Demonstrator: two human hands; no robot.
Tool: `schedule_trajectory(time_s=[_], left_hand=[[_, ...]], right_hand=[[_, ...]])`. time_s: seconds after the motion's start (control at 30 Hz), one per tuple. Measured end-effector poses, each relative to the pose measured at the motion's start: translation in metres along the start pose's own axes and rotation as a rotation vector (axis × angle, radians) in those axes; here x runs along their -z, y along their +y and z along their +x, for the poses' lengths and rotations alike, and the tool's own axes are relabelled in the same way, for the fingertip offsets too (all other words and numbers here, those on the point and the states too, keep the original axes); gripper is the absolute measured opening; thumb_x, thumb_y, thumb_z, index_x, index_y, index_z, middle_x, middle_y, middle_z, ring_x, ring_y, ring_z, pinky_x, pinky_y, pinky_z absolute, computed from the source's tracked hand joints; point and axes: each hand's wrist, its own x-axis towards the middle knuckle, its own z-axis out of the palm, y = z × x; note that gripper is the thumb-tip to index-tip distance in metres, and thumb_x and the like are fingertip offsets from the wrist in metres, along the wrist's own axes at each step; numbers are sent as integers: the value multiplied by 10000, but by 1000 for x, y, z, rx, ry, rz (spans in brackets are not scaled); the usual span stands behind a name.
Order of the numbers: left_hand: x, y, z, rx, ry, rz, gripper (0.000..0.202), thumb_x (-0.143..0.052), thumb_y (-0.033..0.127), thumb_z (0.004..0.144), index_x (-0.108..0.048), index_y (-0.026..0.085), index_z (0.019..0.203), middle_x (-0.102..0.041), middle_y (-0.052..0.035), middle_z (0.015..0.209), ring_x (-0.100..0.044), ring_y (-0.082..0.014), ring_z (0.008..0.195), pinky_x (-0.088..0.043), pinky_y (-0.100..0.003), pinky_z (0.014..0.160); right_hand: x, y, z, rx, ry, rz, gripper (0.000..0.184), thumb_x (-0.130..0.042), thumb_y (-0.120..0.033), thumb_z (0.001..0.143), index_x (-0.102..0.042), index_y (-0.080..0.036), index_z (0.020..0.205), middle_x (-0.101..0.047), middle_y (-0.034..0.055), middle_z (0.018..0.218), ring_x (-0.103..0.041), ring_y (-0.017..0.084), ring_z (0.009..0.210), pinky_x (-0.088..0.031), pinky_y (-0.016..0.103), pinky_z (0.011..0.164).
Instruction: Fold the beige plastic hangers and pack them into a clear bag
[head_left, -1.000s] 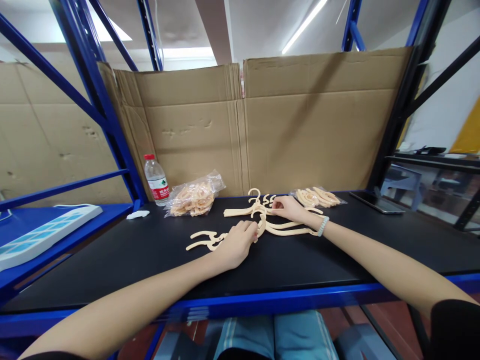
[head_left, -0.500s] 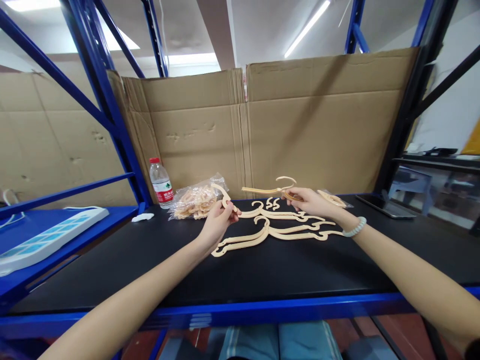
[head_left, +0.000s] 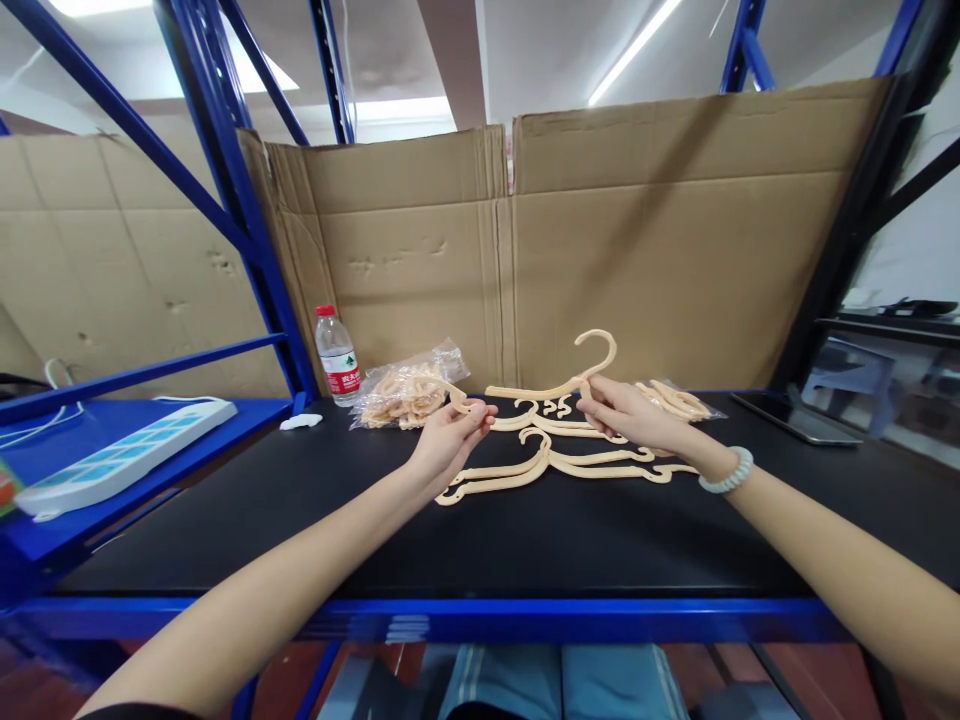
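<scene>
My left hand (head_left: 448,438) pinches a small curved beige plastic hanger piece (head_left: 456,397) between thumb and fingers. Closed around the middle of a beige plastic hanger (head_left: 540,391), my right hand (head_left: 626,412) keeps it above the table, hook upward and one arm pointing left. The hanger's other arm is mostly hidden by that hand. Below both hands, several matching hangers (head_left: 517,475) lie flat on the black tabletop. Behind them are a few small loose hook pieces (head_left: 556,408), partly covered by the raised hanger.
A clear bag of beige parts (head_left: 401,395) lies back left beside a red-capped water bottle (head_left: 337,355). Another bag (head_left: 675,400) and a dark tablet (head_left: 795,417) lie right. Cardboard (head_left: 420,260) walls the back. A white power strip (head_left: 127,455) rests on the blue shelf.
The right hand has turned its hanger so the hook now stands upright. The piece in the left hand has tipped lower, toward the left. The view has shifted slightly.
</scene>
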Motion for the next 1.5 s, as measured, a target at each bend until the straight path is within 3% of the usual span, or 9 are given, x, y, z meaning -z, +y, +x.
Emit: schedule_trajectory(time_s=[0.1,0.23,0.4,0.53,0.77,0.97,1.2,1.33,1.5], left_hand=[[2,4,2,-6,-33,7,83,-718,98,717,-636,95,732,-644,-28,735,-579,-56,666,-489,-176,705],[4,9,5,12,-70,14,116,-737,165,717,-634,115,741,-584,15,687,-562,-62,677,-490,-206,710],[3,14,4,104,-180,-21,87,-672,135,780,-590,131,751,-626,-12,882,-623,-101,770,-522,-292,794],[2,17,1,178,-255,3,61,-621,104,811,-577,131,778,-631,-29,888,-669,-154,814,-546,-272,745],[3,22,-1,253,-297,53,85,-595,91,821,-560,115,746,-631,-81,1031,-689,-211,879,-560,-271,753],[4,22,0,253,-308,59,100,-563,85,838,-581,107,742,-623,-110,1113,-690,-187,867,-560,-264,760],[5,21,2,273,-247,70,92,-583,73,821,-600,111,739,-659,-94,962,-671,-125,754,-552,-256,779],[5,17,2,286,-254,90,98,-588,80,820,-612,98,727,-642,-73,791,-648,-110,678,-554,-224,710],[3,13,2,259,-260,93,142,-594,42,794,-591,92,661,-601,-43,704,-596,-74,567,-525,-179,609]], right_hand=[[0,-2,-2,-24,-42,167,285,-417,-457,905,-437,-197,790,-511,-17,632,-477,100,519,-375,235,476],[2,-2,-2,58,44,95,343,-422,-476,907,-506,-176,765,-518,4,653,-450,96,537,-366,236,487],[4,-6,-3,95,78,44,356,-421,-463,912,-595,-155,885,-523,3,625,-460,110,554,-364,242,516],[6,-10,-5,89,106,19,364,-434,-451,904,-633,-149,945,-515,-1,611,-440,112,537,-344,247,510],[5,-9,-5,113,118,23,358,-441,-433,898,-647,-141,922,-501,-3,601,-425,112,536,-338,249,512],[5,-8,-4,101,127,19,362,-445,-441,897,-648,-145,939,-501,-2,596,-438,117,539,-337,254,506],[6,-9,-5,104,115,-48,364,-442,-445,893,-615,-165,738,-524,8,586,-437,114,525,-342,259,504],[4,-10,-5,119,116,-83,378,-441,-425,891,-530,-181,617,-519,4,562,-430,110,509,-345,260,509],[1,-11,-6,138,81,-85,342,-426,-425,899,-596,-176,738,-541,9,587,-451,118,522,-346,264,513]])
